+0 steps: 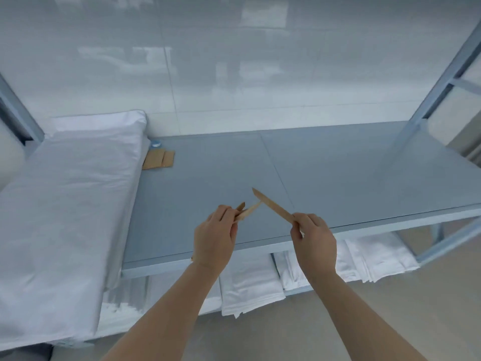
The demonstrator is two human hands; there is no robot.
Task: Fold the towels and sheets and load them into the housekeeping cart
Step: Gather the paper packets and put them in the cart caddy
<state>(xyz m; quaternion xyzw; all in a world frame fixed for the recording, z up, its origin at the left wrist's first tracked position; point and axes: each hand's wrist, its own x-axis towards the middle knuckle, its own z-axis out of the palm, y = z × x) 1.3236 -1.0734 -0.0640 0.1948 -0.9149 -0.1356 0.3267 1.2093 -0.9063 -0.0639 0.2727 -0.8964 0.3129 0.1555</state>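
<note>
Both bare forearms reach up from the 6 o'clock edge of the view, and each ends in a busy hand. The person's left hand (214,237) pinches two thin pale wooden sticks (247,211) that splay apart at their tips, while the right hand (313,239) grips a single flat wooden stick with a pointed end (273,204), its tip aimed toward 11 o'clock and passing just beside the left pair. Whether the sticks actually touch cannot be told.

Beneath the hands runs the flat grey-blue shelf of the metal-framed housekeeping cart (338,173), bare at its middle. A tall stack of folded white sheets (67,199) sits on it at 9 o'clock, and more folded white towels (250,285) lie on the lower shelf at 6 o'clock, some overhanging its front edge. Small brown cardboard pieces (160,158) and a small blue roll (156,144) (possibly tape) rest at 10 o'clock against the stack.

The risk here is mostly distraction: with both hands occupied, no linen can be folded or lifted. A dropped stick could slip between shelf and stack, or roll under the overhanging towels. Those towels also look liable to slide off if a forearm brushes them.
</note>
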